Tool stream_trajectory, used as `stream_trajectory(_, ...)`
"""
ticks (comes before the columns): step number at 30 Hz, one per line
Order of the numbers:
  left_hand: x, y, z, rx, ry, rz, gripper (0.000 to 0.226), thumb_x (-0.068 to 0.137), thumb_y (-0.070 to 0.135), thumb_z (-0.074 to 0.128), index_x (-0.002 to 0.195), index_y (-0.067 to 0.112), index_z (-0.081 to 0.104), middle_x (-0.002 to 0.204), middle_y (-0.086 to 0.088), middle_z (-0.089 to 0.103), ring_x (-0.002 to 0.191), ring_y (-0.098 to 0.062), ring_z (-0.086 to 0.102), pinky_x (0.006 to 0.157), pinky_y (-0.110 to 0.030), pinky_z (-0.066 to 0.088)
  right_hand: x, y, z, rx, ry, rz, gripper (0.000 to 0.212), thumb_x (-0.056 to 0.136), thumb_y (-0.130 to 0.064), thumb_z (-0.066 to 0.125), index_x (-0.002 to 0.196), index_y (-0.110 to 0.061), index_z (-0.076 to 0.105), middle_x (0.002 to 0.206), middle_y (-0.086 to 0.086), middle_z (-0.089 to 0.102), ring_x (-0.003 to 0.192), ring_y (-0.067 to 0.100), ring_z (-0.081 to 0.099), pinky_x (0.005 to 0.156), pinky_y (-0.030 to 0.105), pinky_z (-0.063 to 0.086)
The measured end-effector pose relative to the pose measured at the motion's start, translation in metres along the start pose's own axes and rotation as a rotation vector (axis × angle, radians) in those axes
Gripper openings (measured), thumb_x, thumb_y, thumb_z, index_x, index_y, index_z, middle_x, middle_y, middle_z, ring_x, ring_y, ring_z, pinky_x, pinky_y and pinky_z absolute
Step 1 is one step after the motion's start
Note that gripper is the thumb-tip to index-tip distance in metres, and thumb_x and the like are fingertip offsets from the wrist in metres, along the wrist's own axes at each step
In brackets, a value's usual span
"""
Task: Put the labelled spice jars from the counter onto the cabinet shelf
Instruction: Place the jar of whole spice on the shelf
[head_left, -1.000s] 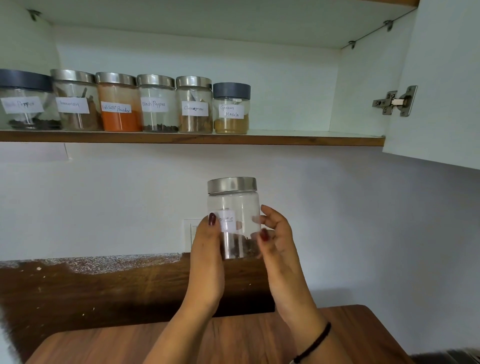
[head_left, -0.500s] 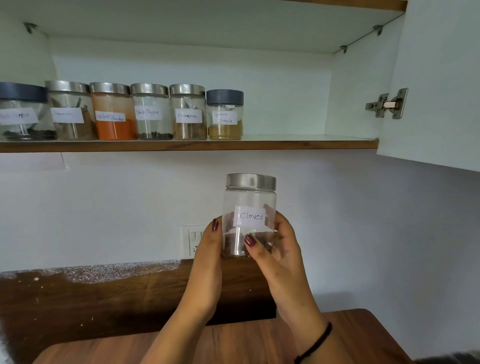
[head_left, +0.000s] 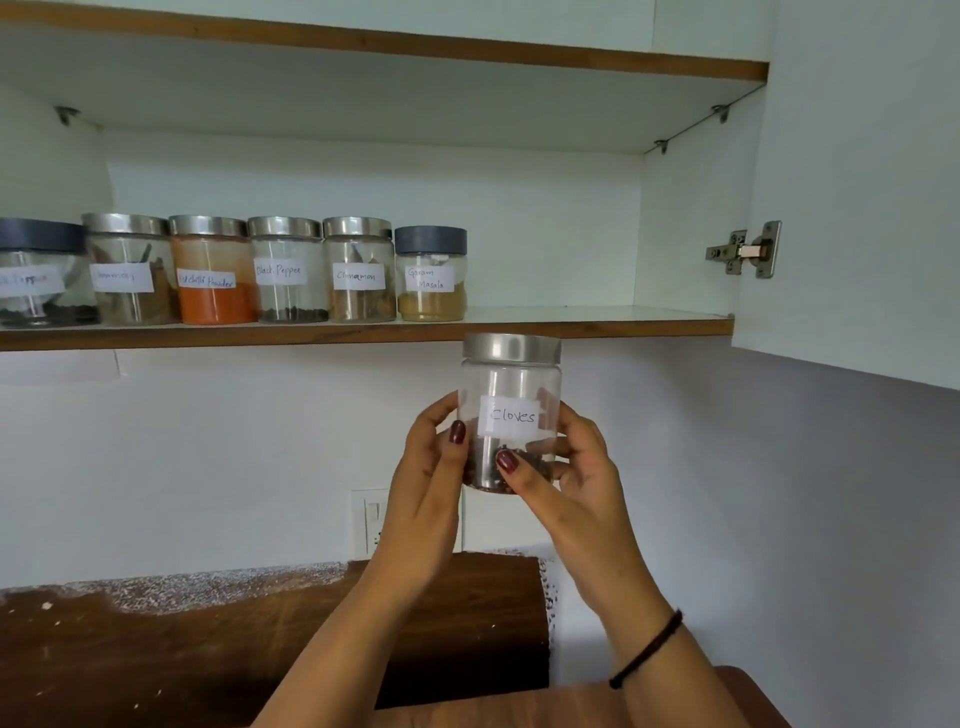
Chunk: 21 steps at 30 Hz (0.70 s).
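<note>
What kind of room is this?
Most likely a home kitchen: labelled jars like the Garam Masala jar line a wall cabinet shelf, a Cloves jar is held up, and a wooden counter sits below.

Cloves jar (head_left: 519, 384): clear smooth body, glass or plastic unclear. Brushed metal lid (head_left: 511, 348), white matt paper label (head_left: 511, 415). Shelf (head_left: 597, 327): wood-look edge, smooth white top with a slight sheen. Shelf jars (head_left: 288, 280): 4 shiny metal lids (head_left: 284, 227), 2 matt dark grey lids (head_left: 430, 239). Hinge (head_left: 745, 252): bare metal. Counter (head_left: 493, 714): smooth wood grain.
</note>
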<state>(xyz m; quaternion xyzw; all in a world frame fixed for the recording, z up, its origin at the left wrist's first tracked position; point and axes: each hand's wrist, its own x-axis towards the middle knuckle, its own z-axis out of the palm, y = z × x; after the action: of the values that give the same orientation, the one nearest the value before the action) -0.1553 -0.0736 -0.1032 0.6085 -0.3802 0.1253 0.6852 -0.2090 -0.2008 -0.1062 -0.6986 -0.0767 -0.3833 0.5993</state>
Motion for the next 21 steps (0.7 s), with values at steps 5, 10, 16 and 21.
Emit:
stream_trajectory(5, 0.03, 0.005, 0.006, 0.081, 0.063, 0.102, 0.047, 0.092, 0.04, 0.047, 0.134, 0.023, 0.056, 0.123, 0.012, 0.064, 0.111, 0.001, 0.062, 0.082, -0.013, 0.052, 0.026, -0.005, -0.016, -0.001, 0.033, -0.047, 0.076, 0.069, -0.043, 0.076, 0.138, -0.033, 0.047, 0.132, -0.005, 0.057, 0.116, 0.013, 0.058, 0.098, 0.04, 0.054)
stream_trajectory(10, 0.058, 0.01, 0.012, 0.186, 0.161, 0.187, 0.035, 0.097, 0.03, 0.053, 0.13, 0.022, 0.061, 0.119, 0.006, 0.064, 0.107, 0.006, 0.059, 0.077, -0.006, 0.049, 0.054, -0.01, -0.021, -0.003, 0.042, -0.094, 0.074, 0.072, -0.042, 0.075, 0.139, -0.029, 0.047, 0.129, -0.005, 0.059, 0.116, 0.014, 0.059, 0.096, 0.041, 0.055)
stream_trajectory(16, 0.087, 0.014, 0.015, 0.292, 0.24, 0.294, 0.032, 0.096, 0.02, 0.062, 0.128, 0.016, 0.062, 0.118, 0.002, 0.064, 0.107, -0.001, 0.063, 0.083, -0.012, 0.053, 0.095, -0.009, -0.022, -0.044, 0.03, -0.149, 0.069, 0.081, -0.027, 0.077, 0.142, -0.026, 0.044, 0.133, -0.003, 0.056, 0.119, 0.017, 0.058, 0.098, 0.041, 0.054)
stream_trajectory(21, 0.109, 0.015, 0.021, 0.304, 0.209, 0.349, 0.04, 0.095, 0.019, 0.064, 0.134, 0.023, 0.057, 0.123, 0.008, 0.064, 0.107, 0.003, 0.063, 0.084, -0.009, 0.051, 0.128, -0.014, -0.026, -0.03, 0.035, -0.201, 0.075, 0.081, -0.023, 0.078, 0.144, -0.023, 0.038, 0.131, 0.002, 0.055, 0.116, 0.016, 0.059, 0.096, 0.033, 0.055)
